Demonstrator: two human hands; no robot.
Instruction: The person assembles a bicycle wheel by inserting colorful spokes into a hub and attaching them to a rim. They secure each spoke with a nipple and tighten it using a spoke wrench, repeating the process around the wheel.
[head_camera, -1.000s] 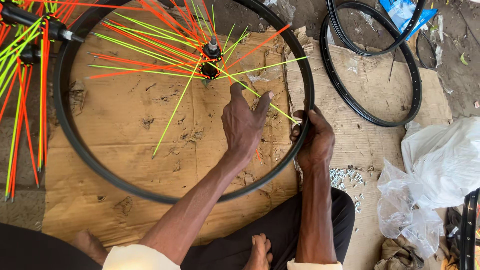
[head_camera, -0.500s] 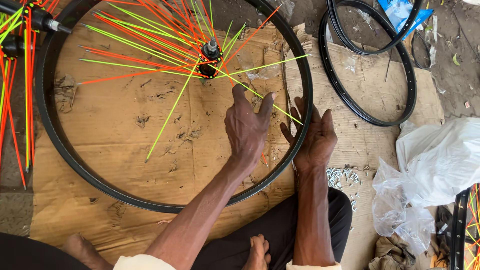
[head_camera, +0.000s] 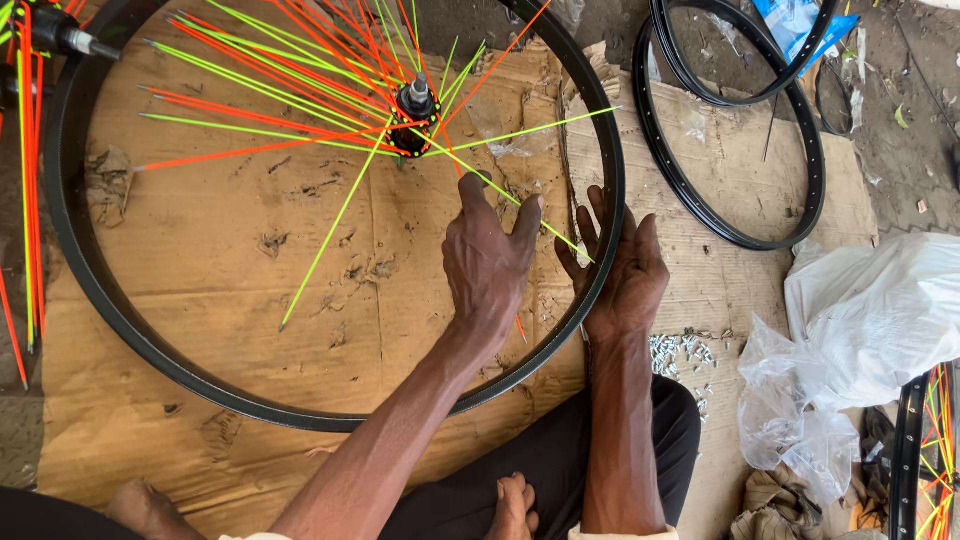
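Head view, fingers first: left hand (head_camera: 490, 265) inside the black rim (head_camera: 95, 300), fingers spread and loose, fingertips resting on a yellow-green spoke (head_camera: 520, 205) running from the hub (head_camera: 415, 115) toward the rim's right side; no closed grip visible. Right hand (head_camera: 625, 270) laid flat against the rim's right edge, fingers extended and open, meeting the outer end of the same spoke; whether pinching it, not discernible. Rim lying flat on flattened cardboard (head_camera: 200, 400) on the ground, hub off-centre toward the upper part, orange and yellow-green spokes fanning out loose, most ends not seated. Risk, as a judgement: spoke end slipping past the rim hole under the light fingertip contact; bending of the thin spoke if pushed sideways; hub shifting and dragging adjacent loose spokes out of order. Pile of small metal nipples (head_camera: 680, 350) just right of the right forearm, white plastic bags (head_camera: 880, 310) further right, two bare rims (head_camera: 740, 130) beyond. Versus the earlier frame: left fingertips now down on the spoke, right hand flatter against the rim.
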